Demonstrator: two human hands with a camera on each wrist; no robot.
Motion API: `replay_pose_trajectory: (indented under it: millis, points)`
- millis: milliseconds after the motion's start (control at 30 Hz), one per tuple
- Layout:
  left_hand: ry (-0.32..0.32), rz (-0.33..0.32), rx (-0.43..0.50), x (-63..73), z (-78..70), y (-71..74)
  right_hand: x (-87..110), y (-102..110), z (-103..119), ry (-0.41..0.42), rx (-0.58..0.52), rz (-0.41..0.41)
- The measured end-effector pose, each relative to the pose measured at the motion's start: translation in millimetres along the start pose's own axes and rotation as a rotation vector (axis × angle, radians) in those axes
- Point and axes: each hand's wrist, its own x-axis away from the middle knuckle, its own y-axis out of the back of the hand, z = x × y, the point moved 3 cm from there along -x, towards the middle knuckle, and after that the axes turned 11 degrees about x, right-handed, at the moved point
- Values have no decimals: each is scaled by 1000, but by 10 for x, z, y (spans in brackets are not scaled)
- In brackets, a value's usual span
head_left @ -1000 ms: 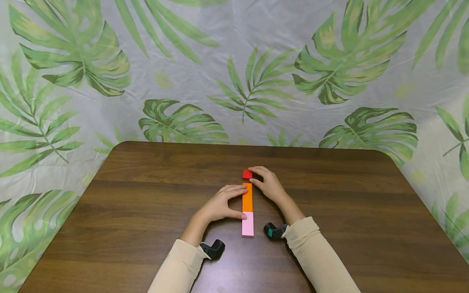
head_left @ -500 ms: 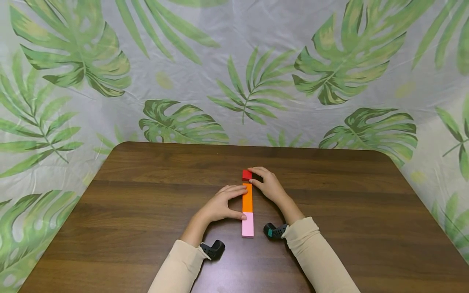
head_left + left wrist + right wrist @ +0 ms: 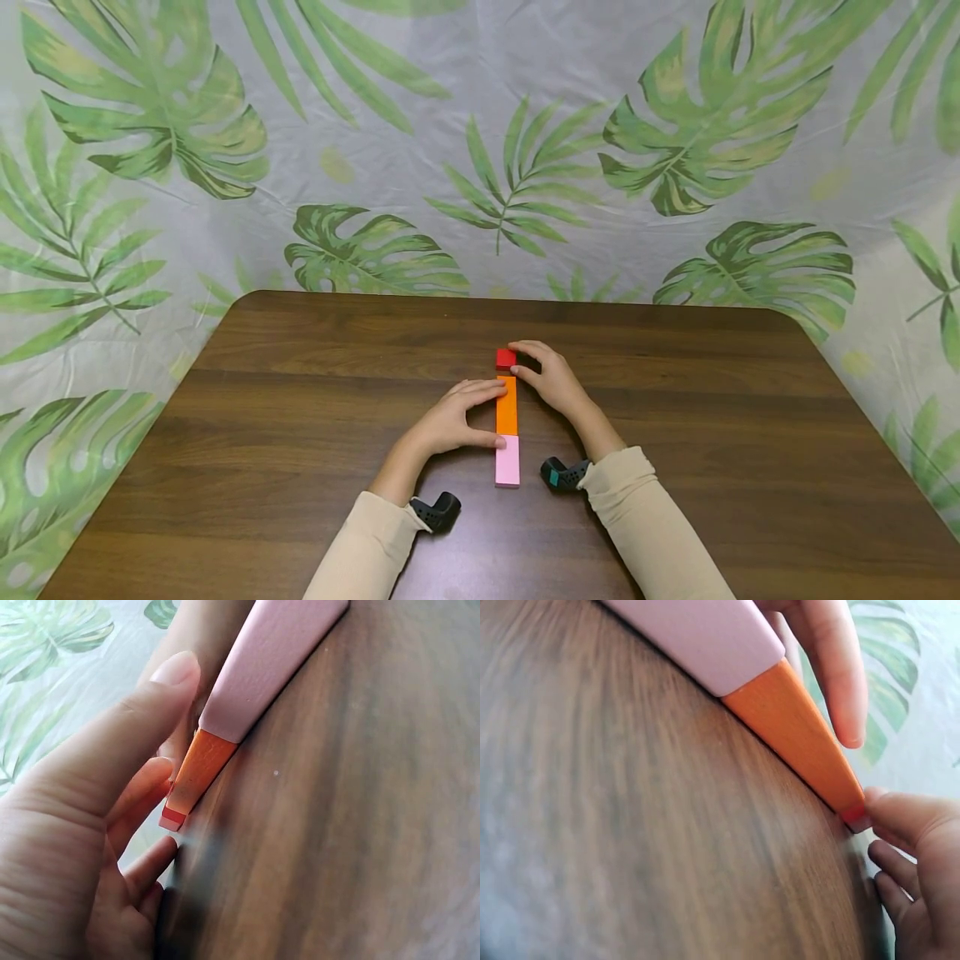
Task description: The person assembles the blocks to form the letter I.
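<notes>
Three blocks lie end to end in a line on the table: a pink block point(image 3: 507, 467) nearest, an orange block point(image 3: 507, 413) in the middle, a small red block point(image 3: 504, 356) farthest. Pink and orange touch; a thin strip shows between orange and red in the head view. My left hand point(image 3: 447, 419) spans the line from the left, fingertips at the orange block's far end and thumb over the pink one's far end. From the right, my right hand point(image 3: 558, 382) pinches the red block between thumb and forefinger, its thumb at the near side.
A brown wooden table point(image 3: 262, 417) with rounded far corners carries the blocks. Behind it hangs a leaf-patterned cloth point(image 3: 525, 50). Black wrist devices, the left one point(image 3: 437, 511) and the right one point(image 3: 562, 473), sit low near the tabletop.
</notes>
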Motion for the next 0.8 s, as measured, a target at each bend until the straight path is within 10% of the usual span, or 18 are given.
replay_pose_trajectory:
  millis: [233, 533, 800]
  points:
    - [19, -128, 100, 10, 6, 19, 47, 97, 77, -9, -46, -45]
    - [-28, -495, 49, 9, -5, 141, 122, 250, 178, 57, -41, -170]
    - [10, -531, -112, 12, -134, 212, 243, 436, 314, 137, 104, -212]
